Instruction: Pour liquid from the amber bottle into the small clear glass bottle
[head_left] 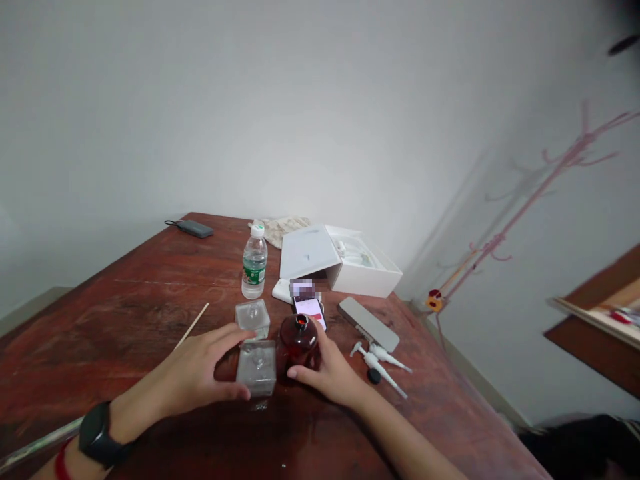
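My left hand curls round a clear square glass bottle standing on the red-brown wooden table, thumb under its near side and fingers along its far side. My right hand wraps a dark red round glass bottle with an open neck, just right of the clear one. A second clear square bottle stands right behind the first. A black watch sits on my left wrist.
A plastic water bottle stands further back, with an open white box, a phone, a grey flat case, two white pump tops, a thin wooden stick and a grey power bank.
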A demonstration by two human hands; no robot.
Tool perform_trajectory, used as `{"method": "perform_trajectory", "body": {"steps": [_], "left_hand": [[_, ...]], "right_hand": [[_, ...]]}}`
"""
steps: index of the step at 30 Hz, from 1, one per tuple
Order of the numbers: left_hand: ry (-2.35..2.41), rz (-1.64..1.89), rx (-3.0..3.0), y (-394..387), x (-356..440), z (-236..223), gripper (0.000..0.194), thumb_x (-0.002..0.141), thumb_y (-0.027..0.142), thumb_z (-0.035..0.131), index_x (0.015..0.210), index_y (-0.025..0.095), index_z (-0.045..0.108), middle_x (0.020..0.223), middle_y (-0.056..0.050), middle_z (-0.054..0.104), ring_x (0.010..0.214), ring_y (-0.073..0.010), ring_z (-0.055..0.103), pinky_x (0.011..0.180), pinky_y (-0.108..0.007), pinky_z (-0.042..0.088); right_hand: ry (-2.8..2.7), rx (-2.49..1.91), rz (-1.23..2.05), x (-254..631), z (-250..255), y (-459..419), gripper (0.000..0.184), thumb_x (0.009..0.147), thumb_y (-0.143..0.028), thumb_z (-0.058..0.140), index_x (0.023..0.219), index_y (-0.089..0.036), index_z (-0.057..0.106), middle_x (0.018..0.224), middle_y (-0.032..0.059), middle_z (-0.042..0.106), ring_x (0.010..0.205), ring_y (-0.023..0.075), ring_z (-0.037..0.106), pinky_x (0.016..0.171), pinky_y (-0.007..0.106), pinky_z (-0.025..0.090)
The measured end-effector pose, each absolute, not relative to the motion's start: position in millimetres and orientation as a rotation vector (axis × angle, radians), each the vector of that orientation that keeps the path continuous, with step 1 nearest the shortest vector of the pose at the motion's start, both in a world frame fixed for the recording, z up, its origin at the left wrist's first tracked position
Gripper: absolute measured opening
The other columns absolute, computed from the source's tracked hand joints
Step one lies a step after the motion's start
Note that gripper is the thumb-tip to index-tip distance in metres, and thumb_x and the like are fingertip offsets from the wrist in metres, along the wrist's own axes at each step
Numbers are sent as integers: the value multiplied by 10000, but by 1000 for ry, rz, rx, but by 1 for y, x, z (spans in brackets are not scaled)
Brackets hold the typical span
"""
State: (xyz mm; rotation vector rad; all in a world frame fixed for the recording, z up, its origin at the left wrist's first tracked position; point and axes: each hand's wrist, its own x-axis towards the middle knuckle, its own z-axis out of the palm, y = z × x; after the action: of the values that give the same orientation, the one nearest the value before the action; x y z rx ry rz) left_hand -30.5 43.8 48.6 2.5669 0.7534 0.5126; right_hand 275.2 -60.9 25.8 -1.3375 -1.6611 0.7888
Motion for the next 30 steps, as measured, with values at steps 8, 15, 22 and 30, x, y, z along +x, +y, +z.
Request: {"method": "perform_trajectory", "body": {"steps": [8, 15, 22, 30], "left_hand": [[830, 323, 2593, 39, -25, 55, 875, 817, 612, 934, 1551, 244, 632, 1506, -141, 722, 1273, -416, 751, 1110, -507, 614], [805, 395, 2572, 50, -31, 33, 858, 832, 473, 899, 1600, 303, 558, 1539, -125, 698, 1267, -413, 742, 1126, -536, 596], [819, 365, 2558, 49, -30, 32, 809, 839, 385, 850, 1590, 307, 557, 1504, -125, 715, 1078, -356, 792, 1023, -492, 642], [837, 324, 2524, 44, -28, 41, 790, 869, 390, 834, 1601, 275, 561, 1550, -146, 697, 1356, -402, 715, 1196, -544, 557]], "right_hand": [[-1648, -1332, 796, 273, 33, -61, 1029, 776, -463, 1003, 1630, -224, 480, 1586, 189, 683, 1458, 420, 659, 1231, 573, 492], [-1639, -1367, 785, 272, 39, -62, 1073, 718, -440, 1045, 1631, -264, 508, 1505, 166, 746, 1372, 432, 724, 1164, 567, 546], [-1660, -1372, 792, 272, 44, -62, 1032, 732, -441, 1031, 1607, -245, 520, 1484, 169, 756, 1348, 428, 735, 1162, 564, 543], [-1664, -1387, 785, 273, 43, -62, 1072, 735, -432, 1032, 1641, -248, 488, 1506, 173, 745, 1358, 423, 731, 1162, 543, 543]]}}
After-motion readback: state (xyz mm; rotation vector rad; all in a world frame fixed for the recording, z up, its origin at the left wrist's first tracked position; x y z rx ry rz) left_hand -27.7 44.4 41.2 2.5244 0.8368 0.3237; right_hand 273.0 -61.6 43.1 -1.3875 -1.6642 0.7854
